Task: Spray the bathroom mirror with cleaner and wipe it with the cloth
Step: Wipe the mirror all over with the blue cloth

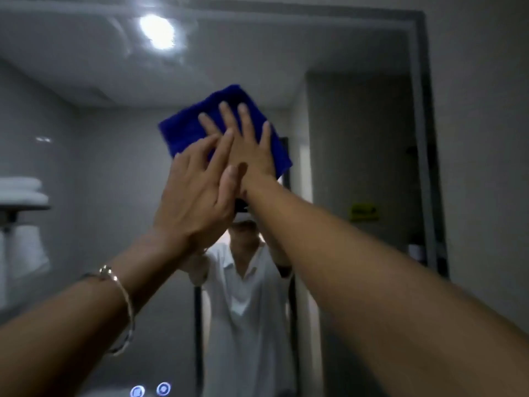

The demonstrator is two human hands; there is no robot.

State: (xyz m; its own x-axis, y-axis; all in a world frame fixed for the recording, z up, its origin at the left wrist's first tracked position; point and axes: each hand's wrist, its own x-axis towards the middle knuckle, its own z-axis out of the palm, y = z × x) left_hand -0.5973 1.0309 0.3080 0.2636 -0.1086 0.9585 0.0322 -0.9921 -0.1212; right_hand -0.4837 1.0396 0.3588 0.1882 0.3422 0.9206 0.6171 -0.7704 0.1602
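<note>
Folded white towels (23, 190) are showing at the far left in the smooth glass of the mirror (100, 153), and a thin silver bangle (121, 296) is circling the left wrist. The left hand (194, 196) is lying, fingers straight, over the back of the right hand (246, 147), which is pressing flat and spread on the fluffy blue cloth (183, 133) (a folded square) against the upper glass, left of the grey frame (420, 110).
</note>
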